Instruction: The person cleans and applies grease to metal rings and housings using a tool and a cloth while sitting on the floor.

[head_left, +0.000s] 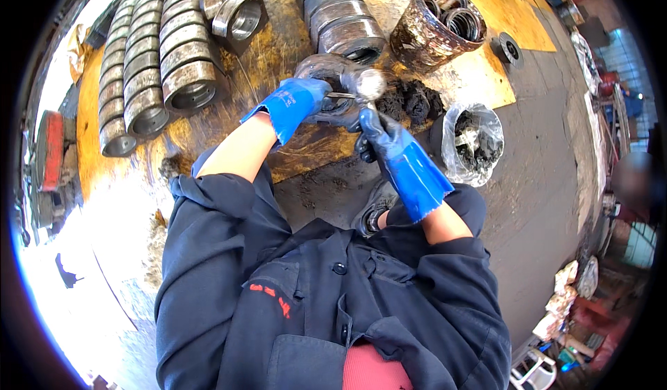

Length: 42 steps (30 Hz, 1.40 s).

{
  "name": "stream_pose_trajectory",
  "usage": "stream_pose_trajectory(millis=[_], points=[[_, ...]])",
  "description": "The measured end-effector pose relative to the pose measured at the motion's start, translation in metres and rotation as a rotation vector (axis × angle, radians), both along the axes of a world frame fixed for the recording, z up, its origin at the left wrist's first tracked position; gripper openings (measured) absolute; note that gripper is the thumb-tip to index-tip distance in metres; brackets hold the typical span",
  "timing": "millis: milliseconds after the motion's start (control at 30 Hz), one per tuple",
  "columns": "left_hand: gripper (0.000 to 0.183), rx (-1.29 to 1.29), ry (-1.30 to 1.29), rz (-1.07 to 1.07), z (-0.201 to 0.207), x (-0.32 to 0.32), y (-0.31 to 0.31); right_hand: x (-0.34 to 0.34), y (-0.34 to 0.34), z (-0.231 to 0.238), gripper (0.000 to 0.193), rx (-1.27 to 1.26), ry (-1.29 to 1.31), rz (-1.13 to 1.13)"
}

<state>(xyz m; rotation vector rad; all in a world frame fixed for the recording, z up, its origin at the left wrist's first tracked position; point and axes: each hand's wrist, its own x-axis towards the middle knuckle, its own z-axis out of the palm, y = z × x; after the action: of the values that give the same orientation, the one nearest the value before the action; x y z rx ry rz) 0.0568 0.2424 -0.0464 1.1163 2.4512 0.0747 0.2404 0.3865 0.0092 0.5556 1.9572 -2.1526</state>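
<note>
My left hand (310, 92), in a blue rubber glove, is closed on a thin metal rod (342, 95) that points right. My right hand (379, 131), gloved and blackened with grease, is closed just below a tool with a rounded shiny metal head (370, 83); its short visible stem runs down to the fingers. Under both hands sits a dark, greasy, rounded metal part (323, 65) with an opening in it. The gloves hide much of this part and most of the rod. Black greasy lumps (415, 102) lie to the right of it.
Rows of stacked metal rings (186, 60) lie at left, another stack (340, 18) ahead. A greasy bucket (417, 39) holds rings. A loose ring (509, 49) lies at far right. Beside my right forearm stands a plastic-lined container (474, 143) with black grease. A stained board (257, 133) lies beneath.
</note>
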Motion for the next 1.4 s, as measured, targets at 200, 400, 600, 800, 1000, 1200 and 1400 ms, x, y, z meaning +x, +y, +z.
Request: stream_pose_trajectory(millis=[200,400,600,800,1000,1200,1400], points=[[0.040,-0.146,-0.075,0.046,0.013,0.003,0.014,-0.002,-0.010,-0.022,0.056,0.031,0.136,-0.028],[0.041,-0.136,-0.063,0.014,0.001,0.000,-0.001,-0.016,-0.006,-0.030,0.055,-0.056,-0.110,-0.104],[0.038,-0.081,-0.037,0.001,-0.002,-0.001,0.004,-0.007,-0.010,-0.026,0.054,0.082,0.296,-0.061],[0.035,-0.228,-0.044,-0.019,0.016,0.004,0.005,-0.015,-0.009,-0.058,0.052,0.105,-0.023,0.043],[0.034,-0.201,-0.051,0.015,0.018,0.005,0.001,-0.011,-0.012,-0.026,0.044,0.058,0.212,0.095],[0.033,-0.168,-0.048,-0.007,0.014,0.009,0.006,-0.023,0.004,-0.062,0.056,0.057,-0.181,-0.041],[0.030,0.072,0.021,-0.031,-0.009,0.004,-0.012,-0.017,-0.002,0.014,0.051,0.075,0.308,-0.066]])
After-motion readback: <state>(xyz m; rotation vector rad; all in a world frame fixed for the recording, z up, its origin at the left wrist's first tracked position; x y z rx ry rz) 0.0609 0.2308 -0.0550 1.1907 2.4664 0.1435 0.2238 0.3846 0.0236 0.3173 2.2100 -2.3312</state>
